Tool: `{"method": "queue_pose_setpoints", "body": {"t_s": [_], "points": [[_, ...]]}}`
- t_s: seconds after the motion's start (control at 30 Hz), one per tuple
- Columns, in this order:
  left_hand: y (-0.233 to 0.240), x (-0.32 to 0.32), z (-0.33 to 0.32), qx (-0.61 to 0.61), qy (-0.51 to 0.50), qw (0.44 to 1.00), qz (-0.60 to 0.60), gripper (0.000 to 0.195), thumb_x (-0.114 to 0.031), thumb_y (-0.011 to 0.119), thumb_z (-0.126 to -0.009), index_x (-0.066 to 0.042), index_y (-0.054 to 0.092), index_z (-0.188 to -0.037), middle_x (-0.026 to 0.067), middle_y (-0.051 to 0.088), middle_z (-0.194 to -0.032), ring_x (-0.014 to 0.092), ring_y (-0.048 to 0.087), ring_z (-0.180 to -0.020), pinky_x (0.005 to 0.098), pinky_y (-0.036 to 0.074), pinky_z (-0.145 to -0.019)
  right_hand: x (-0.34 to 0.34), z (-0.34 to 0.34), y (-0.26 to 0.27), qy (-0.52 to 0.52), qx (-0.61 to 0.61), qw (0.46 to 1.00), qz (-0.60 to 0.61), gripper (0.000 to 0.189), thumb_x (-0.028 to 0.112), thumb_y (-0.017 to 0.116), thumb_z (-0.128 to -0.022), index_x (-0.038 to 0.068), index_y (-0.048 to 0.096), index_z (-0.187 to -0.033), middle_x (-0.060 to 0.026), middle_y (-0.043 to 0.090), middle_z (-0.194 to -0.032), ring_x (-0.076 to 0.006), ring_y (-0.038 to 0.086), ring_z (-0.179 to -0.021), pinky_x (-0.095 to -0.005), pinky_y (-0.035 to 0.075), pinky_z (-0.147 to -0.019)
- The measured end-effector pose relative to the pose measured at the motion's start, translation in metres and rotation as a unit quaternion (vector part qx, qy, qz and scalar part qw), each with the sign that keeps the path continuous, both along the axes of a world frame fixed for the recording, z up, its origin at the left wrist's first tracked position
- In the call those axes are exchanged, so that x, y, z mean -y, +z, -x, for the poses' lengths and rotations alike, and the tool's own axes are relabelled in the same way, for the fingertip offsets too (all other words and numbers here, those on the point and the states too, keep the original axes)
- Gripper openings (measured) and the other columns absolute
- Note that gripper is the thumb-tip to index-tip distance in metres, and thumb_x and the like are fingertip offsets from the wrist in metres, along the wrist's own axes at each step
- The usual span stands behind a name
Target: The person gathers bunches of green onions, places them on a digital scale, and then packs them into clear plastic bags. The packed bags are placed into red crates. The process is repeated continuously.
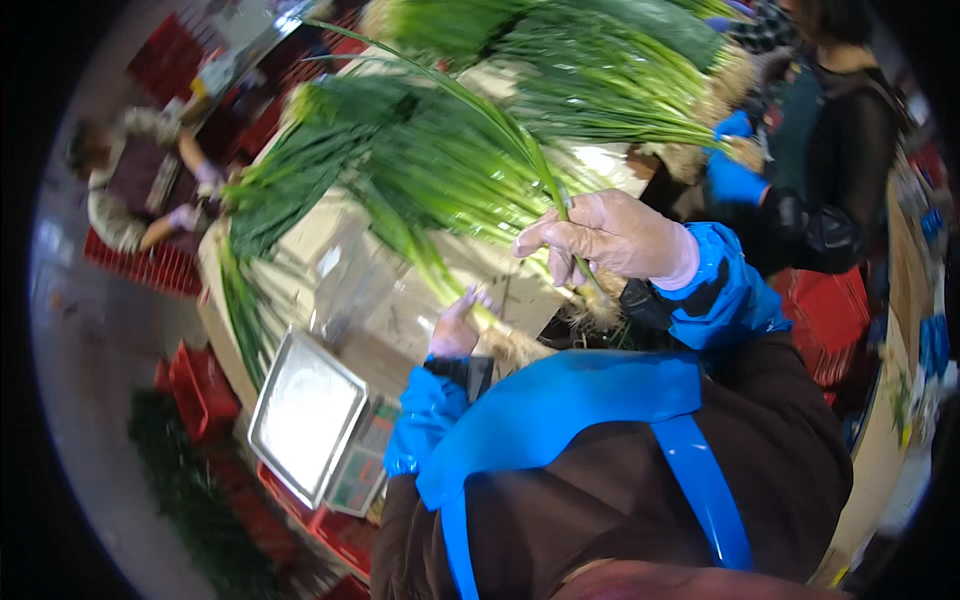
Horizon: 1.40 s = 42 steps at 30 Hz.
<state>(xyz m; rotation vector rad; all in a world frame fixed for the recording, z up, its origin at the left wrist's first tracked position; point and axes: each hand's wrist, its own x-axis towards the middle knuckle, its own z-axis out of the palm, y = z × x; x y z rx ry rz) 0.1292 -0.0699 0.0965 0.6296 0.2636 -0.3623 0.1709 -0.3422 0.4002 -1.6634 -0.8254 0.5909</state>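
Note:
Raised over the table, my gloved right hand (611, 236) pinches one green onion stalk (536, 154) near its pale root end, its long leaves arching up and away to the left. Lower down, my gloved left hand (457, 326) is closed around a small bunch of green onions (420, 262) just above their roots, which point toward my apron (570, 420). Beyond both hands a large pile of green onions (450, 165) is spread with the leaves to the upper left and the roots toward me.
A scale with a metal tray (307, 412) stands beside my left forearm. More green onions (600, 82) lie across the table. One co-worker (142, 180) is at the far left, another (832, 150) at the right in blue gloves. Red crates (202, 390) stand around the table.

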Motion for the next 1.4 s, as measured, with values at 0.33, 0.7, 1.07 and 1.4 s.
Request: {"method": "queue_pose_setpoints", "body": {"t_s": [0.33,0.7,1.07,1.4], "points": [[-0.096,-0.039,0.002,0.111,-0.141,0.900,-0.397,0.063,0.005,0.063,-0.077,0.005,0.041,-0.136,0.0152,0.057,-0.115,0.026,0.055,-0.114,0.0385,0.044,-0.102,0.198,0.116,-0.066,-0.292,-0.099,0.951,-0.034,0.039,0.042,0.046,-0.101,0.017,0.063,-0.126,-0.0026,0.064,-0.075,-0.0097,0.057,-0.064,-0.0242,0.047,-0.060],[-0.110,-0.011,-0.010,0.223,-0.136,0.748,-0.610,0.051,0.006,0.056,-0.077,0.002,0.050,-0.127,0.0133,0.062,-0.101,0.023,0.060,-0.102,0.0388,0.042,-0.101,0.286,0.440,-0.297,-0.786,-0.403,0.464,-0.067,0.032,0.021,0.047,-0.093,0.002,0.054,-0.118,-0.0159,0.071,-0.092,-0.0172,0.060,-0.059,-0.0260,0.044,-0.050],[-0.062,0.178,-0.001,0.177,-0.128,0.688,-0.692,0.051,-0.007,0.065,-0.076,-0.005,0.054,-0.125,0.0131,0.063,-0.106,0.024,0.060,-0.104,0.0391,0.046,-0.096,0.719,0.506,0.006,-0.932,0.251,0.260,0.037,0.025,0.026,0.044,-0.101,0.005,0.054,-0.112,-0.0102,0.065,-0.073,-0.0203,0.057,-0.050,-0.0342,0.048,-0.045],[-0.058,0.073,0.021,0.244,-0.092,0.644,-0.719,0.053,-0.019,0.074,-0.075,-0.011,0.057,-0.124,0.0129,0.063,-0.110,0.025,0.059,-0.106,0.0394,0.050,-0.091,0.849,0.426,-0.076,-0.750,0.034,0.345,0.564,0.059,0.051,0.043,-0.096,0.004,0.056,-0.129,-0.0233,0.060,-0.122,-0.0378,0.054,-0.118,-0.0417,0.040,-0.103]]}}
